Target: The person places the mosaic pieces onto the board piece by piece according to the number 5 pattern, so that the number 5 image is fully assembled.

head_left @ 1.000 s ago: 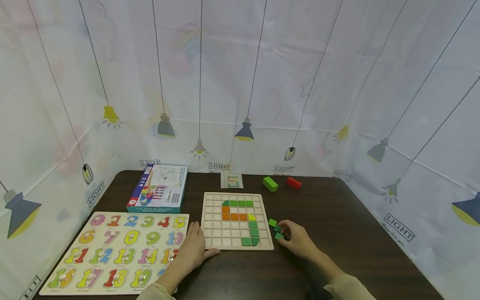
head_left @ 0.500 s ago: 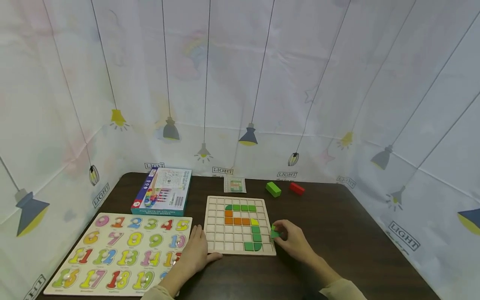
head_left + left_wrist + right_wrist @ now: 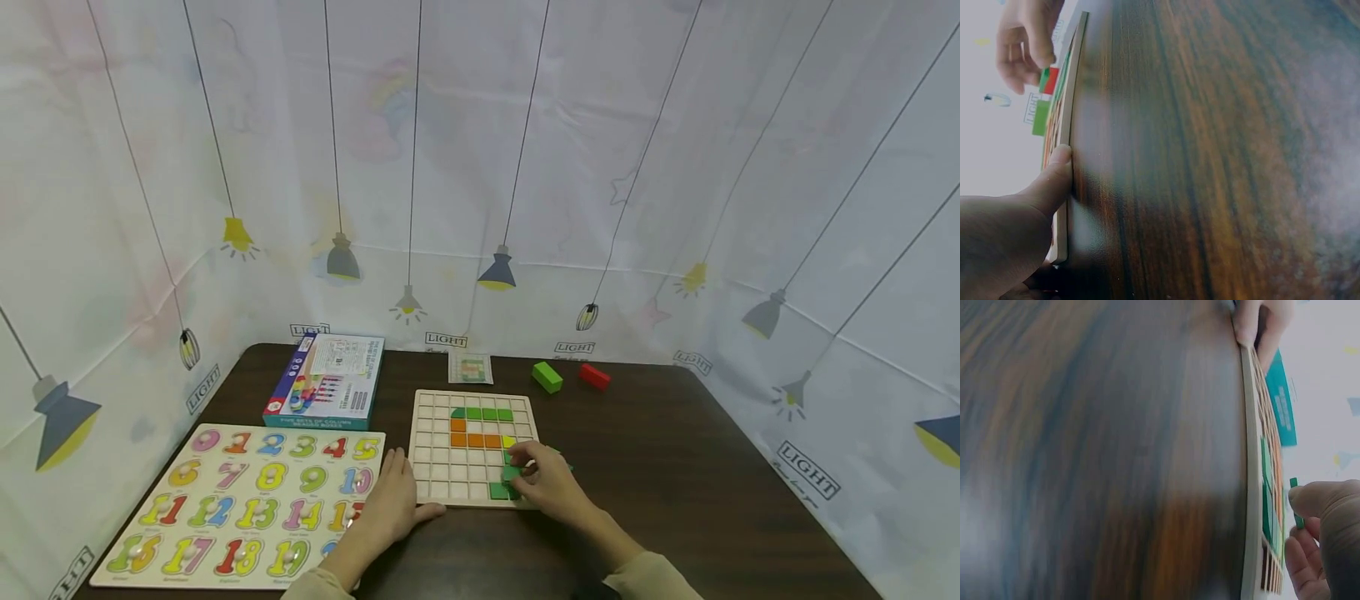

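A wooden grid board (image 3: 440,472) lies on the dark table, with green, orange and yellow tiles set in some of its squares. My left hand (image 3: 393,493) rests at its left edge, fingers extended; in the left wrist view the thumb (image 3: 1055,172) touches the front edge. Over the right part of the board, my right hand (image 3: 553,485) covers some green tiles. A thin green tile (image 3: 1298,521) is pinched between its thumb and fingers in the right wrist view, held just above the board. Behind that hand, bits of loose green pieces peek out.
A number puzzle board (image 3: 247,475) lies at the left, partly under the left forearm. Behind it sits a flat box (image 3: 337,379). Past the grid board are a small pattern card (image 3: 470,368), a green block (image 3: 547,377) and a red block (image 3: 595,377).
My right hand has picked up a green tile from beside the board and moved left over the board's right columns. The left hand has stayed at the board's edge. The head view shifted slightly.
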{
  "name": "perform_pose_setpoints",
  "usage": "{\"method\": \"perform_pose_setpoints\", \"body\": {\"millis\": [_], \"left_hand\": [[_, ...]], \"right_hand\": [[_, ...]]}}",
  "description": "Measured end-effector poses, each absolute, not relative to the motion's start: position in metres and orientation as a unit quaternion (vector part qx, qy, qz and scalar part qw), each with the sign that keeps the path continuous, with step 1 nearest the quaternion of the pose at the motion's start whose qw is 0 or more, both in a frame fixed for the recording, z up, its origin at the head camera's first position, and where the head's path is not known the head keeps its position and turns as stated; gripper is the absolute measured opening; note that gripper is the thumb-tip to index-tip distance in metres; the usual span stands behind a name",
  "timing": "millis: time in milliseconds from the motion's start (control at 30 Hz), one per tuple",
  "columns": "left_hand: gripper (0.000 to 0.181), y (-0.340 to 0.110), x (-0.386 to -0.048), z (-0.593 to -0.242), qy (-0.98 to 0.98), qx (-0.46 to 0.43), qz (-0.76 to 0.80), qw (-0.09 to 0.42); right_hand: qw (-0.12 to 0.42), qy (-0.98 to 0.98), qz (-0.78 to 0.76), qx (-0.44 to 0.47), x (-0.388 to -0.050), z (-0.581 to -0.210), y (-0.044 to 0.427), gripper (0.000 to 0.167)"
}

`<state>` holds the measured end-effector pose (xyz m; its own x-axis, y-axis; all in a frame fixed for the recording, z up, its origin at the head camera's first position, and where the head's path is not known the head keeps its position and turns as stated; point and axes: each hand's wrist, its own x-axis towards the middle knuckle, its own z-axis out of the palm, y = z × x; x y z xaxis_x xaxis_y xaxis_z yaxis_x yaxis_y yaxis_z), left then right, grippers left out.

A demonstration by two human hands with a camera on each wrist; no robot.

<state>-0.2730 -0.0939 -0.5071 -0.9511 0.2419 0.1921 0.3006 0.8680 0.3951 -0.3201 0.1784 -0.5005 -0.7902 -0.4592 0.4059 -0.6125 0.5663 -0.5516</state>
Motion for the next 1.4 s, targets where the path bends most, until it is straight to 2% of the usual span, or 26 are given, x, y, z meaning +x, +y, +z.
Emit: {"method": "perform_pose_setpoints", "body": {"millis": [267,633,1133,1400], "left_hand": [[0.096,-0.094,-0.273,-0.508,-0.963,-0.148,-0.213,0.066],[0.095,-0.095,-0.273,-0.508,-0.965,-0.155,-0.197,0.078],[0.095,-0.094,-0.273,-0.507,-0.964,-0.148,-0.206,0.075],[0.095,-0.093,-0.273,-0.506,-0.964,-0.139,-0.216,0.070]], "right_hand": [[0.076,-0.883,0.327,0.327,-0.317,-0.504,0.156,0.035],[0.062,-0.879,0.310,0.355,-0.312,-0.502,0.139,0.037],[0.053,-0.879,0.310,0.358,-0.312,-0.502,0.138,0.039],[0.060,-0.879,0.318,0.350,-0.312,-0.501,0.144,0.034]]}}
